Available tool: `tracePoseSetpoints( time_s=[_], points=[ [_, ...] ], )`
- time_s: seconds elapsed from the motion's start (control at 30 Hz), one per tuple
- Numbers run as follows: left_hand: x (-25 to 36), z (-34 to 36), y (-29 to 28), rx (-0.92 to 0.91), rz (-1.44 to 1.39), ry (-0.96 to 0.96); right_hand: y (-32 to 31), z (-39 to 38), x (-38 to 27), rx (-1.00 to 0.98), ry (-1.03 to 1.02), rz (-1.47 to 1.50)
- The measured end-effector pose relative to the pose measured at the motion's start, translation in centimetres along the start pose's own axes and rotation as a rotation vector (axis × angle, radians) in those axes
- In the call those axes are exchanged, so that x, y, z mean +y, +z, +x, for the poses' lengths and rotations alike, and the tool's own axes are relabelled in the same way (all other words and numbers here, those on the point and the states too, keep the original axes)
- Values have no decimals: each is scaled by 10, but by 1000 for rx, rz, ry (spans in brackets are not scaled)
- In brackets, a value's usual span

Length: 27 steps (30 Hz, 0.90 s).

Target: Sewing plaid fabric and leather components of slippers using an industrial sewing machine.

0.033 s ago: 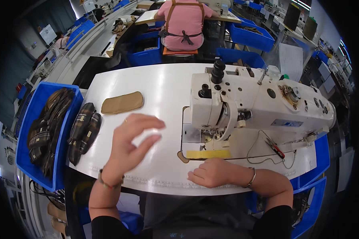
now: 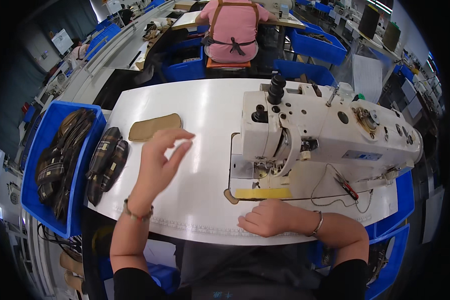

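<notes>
I sit at a white work table (image 2: 205, 115) with a cream industrial sewing machine (image 2: 325, 135) on its right half. My left hand (image 2: 157, 167) is raised above the table, palm down, fingers spread and loosely curved, holding nothing. It hovers near a flat tan fabric piece (image 2: 155, 126) that lies just beyond my fingertips, apart from them. To the left of that piece, at the table's edge, sits a small stack of plaid pieces (image 2: 105, 162), dark brown and tan, untouched. Further left, a blue bin (image 2: 80, 200) holds more of the same plaid pieces.

My right hand (image 2: 267, 217) rests on the table's near edge, fingers curled under into a loose fist. I cannot tell whether anything is inside it. Just beyond its knuckles lies a yellow strip (image 2: 262, 193) on the machine bed, below the needle area (image 2: 260, 170), with the rounded end of a tan piece showing at its left.

As I judge it, the work stands between pieces: nothing appears to sit under the needle, the tan piece is not yet picked up, and the plaid stack and the bin's contents wait.

Beyond the table, another person in a pink top (image 2: 232, 30) sits with their back to me at a further bench, among more blue bins (image 2: 317, 45).
</notes>
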<state>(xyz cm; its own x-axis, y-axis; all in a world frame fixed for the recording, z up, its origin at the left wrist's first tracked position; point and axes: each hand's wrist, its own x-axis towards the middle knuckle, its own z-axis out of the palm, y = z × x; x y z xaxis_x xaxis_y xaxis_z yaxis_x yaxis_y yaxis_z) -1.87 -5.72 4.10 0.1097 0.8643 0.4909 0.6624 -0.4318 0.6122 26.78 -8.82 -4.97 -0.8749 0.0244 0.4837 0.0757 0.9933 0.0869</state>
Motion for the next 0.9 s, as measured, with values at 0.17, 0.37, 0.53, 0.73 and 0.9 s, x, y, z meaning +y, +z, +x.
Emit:
tracePoseSetpoints(
  time_s=[0.17,0.37,0.53,0.73,0.9],
  points=[
    [-155,31,0,214,654,93,1,6,2,58,5,32],
    [-169,26,2,3,467,-223,-1,9,2,65,16,46],
    [-59,-11,39,-173,176,-44,-8,8,2,19,30,13],
    [-14,-69,54,-513,-96,-27,-4,30,3,-18,242,82],
    [-116,-36,-40,153,527,-236,2,8,8,-103,288,46]
  ],
)
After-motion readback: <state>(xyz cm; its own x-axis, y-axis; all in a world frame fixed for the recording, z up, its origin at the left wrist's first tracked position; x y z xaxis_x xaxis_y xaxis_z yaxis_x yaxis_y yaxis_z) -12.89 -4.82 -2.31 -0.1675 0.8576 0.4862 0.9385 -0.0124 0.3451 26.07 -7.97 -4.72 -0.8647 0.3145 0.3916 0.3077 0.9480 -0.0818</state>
